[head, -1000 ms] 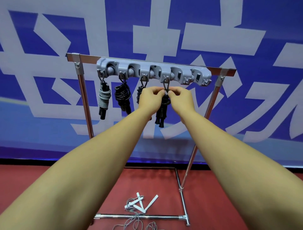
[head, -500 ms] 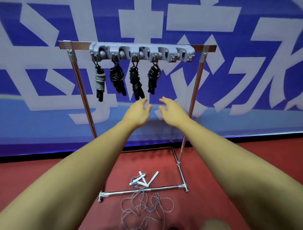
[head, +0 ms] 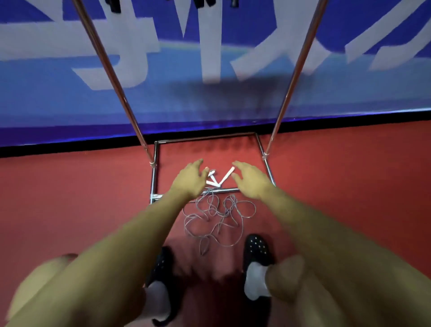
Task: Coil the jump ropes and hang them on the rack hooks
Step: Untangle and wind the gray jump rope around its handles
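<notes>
A grey jump rope (head: 217, 217) lies in loose tangled loops on the red floor, its white handles (head: 221, 178) resting just inside the rack's base bar. My left hand (head: 190, 181) and my right hand (head: 250, 183) reach down on either side of the handles, fingers spread and holding nothing. The rack's two slanted metal posts (head: 109, 70) rise to the top edge. Only the bottom tips of the hung black ropes (head: 205, 2) show there; the hooks are out of view.
The rack's chrome base frame (head: 154, 177) forms a rectangle on the floor against a blue and white banner wall (head: 210, 98). My two black shoes (head: 257, 251) stand just behind the rope's loops.
My view has tilted down from the hooks to the floor. Both hands let go of the hung black rope, dropped from hook height and now hover over the white handles.
</notes>
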The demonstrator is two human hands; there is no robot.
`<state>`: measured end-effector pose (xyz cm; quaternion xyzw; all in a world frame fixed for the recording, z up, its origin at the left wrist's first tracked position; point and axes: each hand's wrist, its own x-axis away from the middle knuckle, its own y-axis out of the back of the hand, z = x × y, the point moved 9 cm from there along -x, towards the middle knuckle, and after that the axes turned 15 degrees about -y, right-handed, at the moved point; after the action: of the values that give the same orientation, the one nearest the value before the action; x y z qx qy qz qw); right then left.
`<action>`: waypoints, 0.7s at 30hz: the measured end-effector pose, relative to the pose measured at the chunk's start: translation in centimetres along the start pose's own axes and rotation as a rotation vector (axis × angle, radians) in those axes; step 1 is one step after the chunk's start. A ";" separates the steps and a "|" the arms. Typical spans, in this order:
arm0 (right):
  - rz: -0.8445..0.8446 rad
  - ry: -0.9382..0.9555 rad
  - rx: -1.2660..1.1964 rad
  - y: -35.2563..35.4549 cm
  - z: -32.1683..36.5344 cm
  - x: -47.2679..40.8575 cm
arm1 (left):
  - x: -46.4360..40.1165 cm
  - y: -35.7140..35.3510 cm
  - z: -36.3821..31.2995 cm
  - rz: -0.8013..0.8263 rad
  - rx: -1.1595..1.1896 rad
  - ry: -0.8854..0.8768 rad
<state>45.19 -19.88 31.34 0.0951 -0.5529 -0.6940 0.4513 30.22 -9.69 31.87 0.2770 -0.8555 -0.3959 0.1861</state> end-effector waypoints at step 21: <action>0.294 -0.206 -0.024 -22.6 -7.7 -23.8 | -13.9 -21.0 22.2 0.106 0.030 0.163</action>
<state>51.97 -8.15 0.44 -0.0637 -0.5959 -0.6332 0.4898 35.95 0.50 0.39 0.2655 -0.8567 -0.3490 0.2717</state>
